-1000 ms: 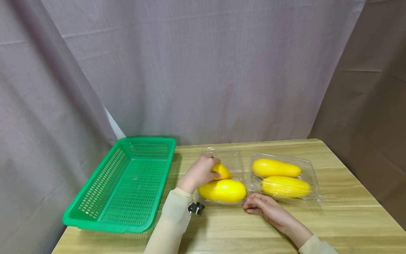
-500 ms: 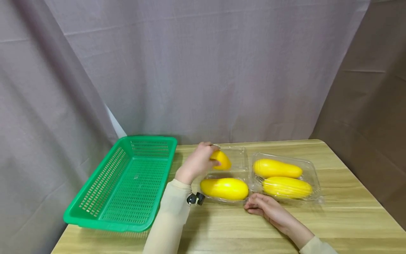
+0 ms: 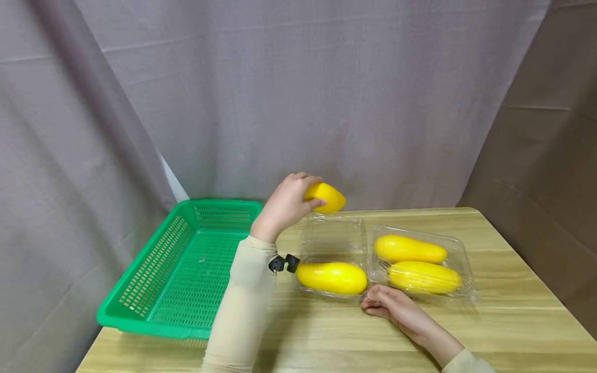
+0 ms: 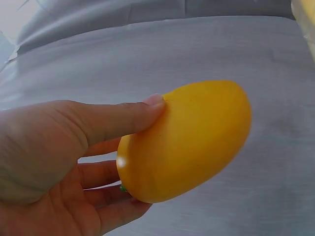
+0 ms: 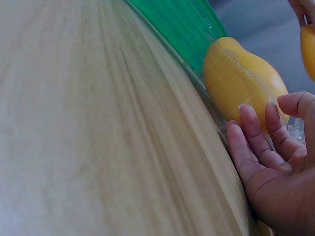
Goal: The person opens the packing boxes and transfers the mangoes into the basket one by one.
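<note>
My left hand (image 3: 284, 206) grips one end of a smooth yellow papaya (image 3: 331, 199), held up above the back of the table. In the left wrist view the thumb presses its upper side, fingers bend behind, and a small green stem tip shows. Below it, a clear plastic clamshell box (image 3: 335, 233) stands with its lid folded back, a second papaya (image 3: 332, 277) lying in its front half. My right hand (image 3: 396, 309) is at that box's front right corner. In the right wrist view, thumb and forefinger (image 5: 277, 125) pinch the box's thin rim close to the papaya.
To the right sits another clear box (image 3: 459, 246) with two papayas (image 3: 424, 276) under its plastic. A green slotted basket (image 3: 186, 280) stands at the left of the wooden table (image 3: 503, 300). Grey curtains (image 3: 373, 103) hang behind the table.
My left hand has lifted the papaya out of the opened box, up and away toward the back. The right hand stays at the box corner.
</note>
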{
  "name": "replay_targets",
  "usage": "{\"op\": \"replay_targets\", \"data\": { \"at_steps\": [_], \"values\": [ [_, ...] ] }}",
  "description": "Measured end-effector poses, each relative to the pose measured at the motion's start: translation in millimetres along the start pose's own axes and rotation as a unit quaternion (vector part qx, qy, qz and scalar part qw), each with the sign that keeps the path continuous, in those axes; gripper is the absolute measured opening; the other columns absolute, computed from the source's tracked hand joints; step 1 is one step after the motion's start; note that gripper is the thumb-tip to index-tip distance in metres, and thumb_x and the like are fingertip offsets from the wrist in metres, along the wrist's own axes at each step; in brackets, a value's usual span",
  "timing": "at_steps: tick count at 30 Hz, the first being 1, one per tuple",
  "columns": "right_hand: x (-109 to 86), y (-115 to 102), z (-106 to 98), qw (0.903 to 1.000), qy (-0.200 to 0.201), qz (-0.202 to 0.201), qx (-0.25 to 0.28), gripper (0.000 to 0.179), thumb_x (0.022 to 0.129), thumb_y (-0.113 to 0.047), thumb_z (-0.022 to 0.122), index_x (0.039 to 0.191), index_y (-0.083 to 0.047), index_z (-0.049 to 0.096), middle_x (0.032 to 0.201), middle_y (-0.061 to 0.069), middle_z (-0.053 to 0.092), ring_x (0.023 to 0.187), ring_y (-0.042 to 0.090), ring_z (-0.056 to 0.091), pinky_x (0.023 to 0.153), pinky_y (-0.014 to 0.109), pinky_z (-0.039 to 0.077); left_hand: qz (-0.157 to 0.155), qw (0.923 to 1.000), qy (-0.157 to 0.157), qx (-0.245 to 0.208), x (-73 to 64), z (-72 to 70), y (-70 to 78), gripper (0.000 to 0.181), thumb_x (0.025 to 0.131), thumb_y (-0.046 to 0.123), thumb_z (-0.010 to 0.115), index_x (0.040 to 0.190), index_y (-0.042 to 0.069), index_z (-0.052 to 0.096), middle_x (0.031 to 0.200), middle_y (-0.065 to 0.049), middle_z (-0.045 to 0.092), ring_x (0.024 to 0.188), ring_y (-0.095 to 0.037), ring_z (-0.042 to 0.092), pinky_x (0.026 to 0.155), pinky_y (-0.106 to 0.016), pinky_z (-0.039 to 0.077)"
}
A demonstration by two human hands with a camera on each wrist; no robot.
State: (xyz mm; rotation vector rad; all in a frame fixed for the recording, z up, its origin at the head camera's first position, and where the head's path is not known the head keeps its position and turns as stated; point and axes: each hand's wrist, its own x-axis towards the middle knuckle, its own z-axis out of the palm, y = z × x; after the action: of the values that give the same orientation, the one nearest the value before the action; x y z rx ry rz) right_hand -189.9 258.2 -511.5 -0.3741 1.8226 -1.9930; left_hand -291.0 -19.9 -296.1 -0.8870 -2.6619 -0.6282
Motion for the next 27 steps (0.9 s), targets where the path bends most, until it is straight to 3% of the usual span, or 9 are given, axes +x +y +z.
{"op": "replay_targets", "data": {
  "at_steps": [15,20,27],
  "values": [
    [-2.3,-1.4,-3.3,0.9998,-0.011,-0.012,0.007,0.023,0.11,-0.018,0.042,0.108,-0.005,0.061,0.111,0.006,0.064,0.105,0.013,0.064,0.095,0.028,0.053,0.02,0.9984,0.032,0.043,7.6,-61.5,2.8,0.048,0.094,0.028,0.073,0.134,0.003,0.063,0.128,-0.013,0.064,0.113,-0.029,0.057,0.098,-0.039,0.047],
    [0.1,-0.4,-1.4,0.9998,-0.016,-0.012,0.005,0.023,0.11,-0.018,0.042,0.109,-0.004,0.06,0.112,0.006,0.063,0.106,0.014,0.064,0.096,0.029,0.053,0.001,0.9986,0.032,0.041,-3.2,-82.6,-13.5,0.049,0.095,0.028,0.073,0.136,0.003,0.061,0.131,-0.013,0.062,0.117,-0.029,0.055,0.099,-0.04,0.047],
    [-0.9,-4.2,-4.4,0.9998,-0.01,-0.016,0.0,0.021,0.109,-0.019,0.044,0.108,-0.005,0.06,0.109,0.006,0.065,0.105,0.014,0.064,0.096,0.029,0.053,-0.031,0.9985,0.035,0.028,-26.2,-109.1,-49.8,0.05,0.095,0.026,0.073,0.136,0.001,0.06,0.132,-0.015,0.062,0.114,-0.03,0.055,0.097,-0.043,0.046]
  ]
}}
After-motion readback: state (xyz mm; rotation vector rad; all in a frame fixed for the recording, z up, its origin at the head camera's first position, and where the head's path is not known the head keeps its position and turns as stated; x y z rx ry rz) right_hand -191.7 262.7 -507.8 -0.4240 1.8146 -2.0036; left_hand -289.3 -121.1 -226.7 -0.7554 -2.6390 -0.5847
